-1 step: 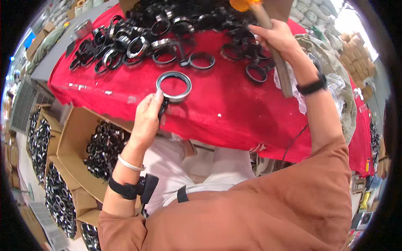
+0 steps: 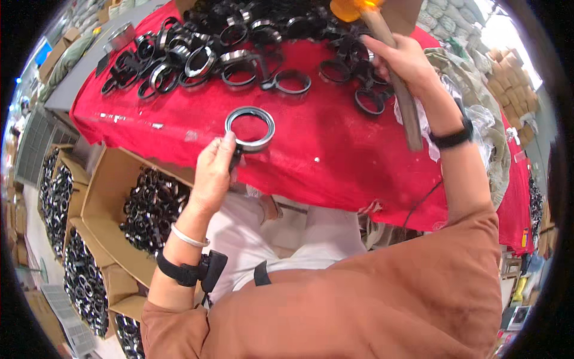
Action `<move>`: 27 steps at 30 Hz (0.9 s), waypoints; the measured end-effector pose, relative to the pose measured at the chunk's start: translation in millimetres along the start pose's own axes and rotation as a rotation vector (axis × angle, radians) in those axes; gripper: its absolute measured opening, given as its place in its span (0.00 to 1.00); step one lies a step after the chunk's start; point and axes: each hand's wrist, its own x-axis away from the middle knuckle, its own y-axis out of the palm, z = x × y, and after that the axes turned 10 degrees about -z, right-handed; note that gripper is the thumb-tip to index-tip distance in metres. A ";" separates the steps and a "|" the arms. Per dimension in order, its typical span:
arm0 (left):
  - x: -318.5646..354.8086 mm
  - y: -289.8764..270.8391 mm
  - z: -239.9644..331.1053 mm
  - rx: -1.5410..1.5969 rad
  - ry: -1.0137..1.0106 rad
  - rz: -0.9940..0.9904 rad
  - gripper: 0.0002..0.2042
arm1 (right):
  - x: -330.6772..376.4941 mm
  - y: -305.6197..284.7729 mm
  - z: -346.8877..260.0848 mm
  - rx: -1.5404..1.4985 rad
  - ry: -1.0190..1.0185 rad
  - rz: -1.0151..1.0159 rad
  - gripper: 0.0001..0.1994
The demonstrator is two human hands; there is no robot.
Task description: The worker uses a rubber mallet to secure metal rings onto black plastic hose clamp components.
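My left hand is closed on the short black handle of a metal ring, which is silver with a dark inner edge. The ring is held level above the near part of the red-covered table, its opening facing up. My right hand is wrapped round the wooden handle of a mallet, raised over the table's right side. Its translucent orange head points away from me, partly cut off by the top of the picture. The mallet and the held ring are well apart.
Many similar black and silver rings lie heaped along the table's far side. An open cardboard box holding more stands at the lower left, beside other filled boxes. Clear plastic wrap and pale green cloth lie at the right.
The mallet has come slightly nearer to me and lower in the picture. The held ring has also shifted a little toward me. Both hands keep their grips.
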 end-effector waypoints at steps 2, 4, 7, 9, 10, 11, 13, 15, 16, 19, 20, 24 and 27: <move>9.1 -4.5 -25.3 0.006 -0.079 0.017 0.16 | 49.4 22.8 -2.4 -0.179 -0.017 -0.061 0.15; 16.1 -5.7 -41.2 0.116 -0.031 0.022 0.16 | 99.8 45.0 5.7 -0.326 -0.017 -0.183 0.12; 10.4 2.8 -45.1 0.197 -0.008 0.036 0.15 | 154.4 78.3 23.2 -0.401 0.084 -0.244 0.13; 5.1 8.9 -43.4 0.169 -0.038 -0.030 0.17 | 175.0 96.3 37.0 -0.366 0.148 -0.262 0.15; 3.3 10.6 -43.2 0.171 -0.036 -0.036 0.17 | 180.5 102.4 40.6 -0.388 0.165 -0.276 0.16; 1.2 12.1 -44.1 0.139 -0.034 -0.049 0.18 | 183.9 101.1 38.9 -0.385 0.166 -0.270 0.16; -0.4 12.3 -47.1 0.103 -0.018 -0.050 0.20 | 181.3 99.6 28.9 -0.262 0.044 -0.217 0.18; -1.0 12.1 -49.2 0.121 -0.030 -0.032 0.20 | 184.1 98.5 3.4 -0.291 -0.067 -0.161 0.22; -1.1 13.2 -49.5 0.134 -0.041 -0.020 0.19 | 187.4 98.8 -6.0 -0.303 -0.101 -0.134 0.23; -2.0 18.5 -50.0 0.162 -0.023 -0.001 0.19 | 194.9 110.9 -8.1 -0.204 -0.165 -0.117 0.25; -3.2 21.7 -48.3 0.171 -0.023 -0.008 0.19 | 190.1 123.4 19.9 0.034 -0.271 -0.085 0.25; -3.6 19.8 -44.8 0.165 -0.060 0.006 0.16 | 180.7 109.7 11.5 0.075 -0.084 -0.288 0.24; -2.5 16.8 -44.9 0.159 -0.081 0.019 0.16 | 164.9 101.6 -32.7 0.076 -0.379 -0.194 0.24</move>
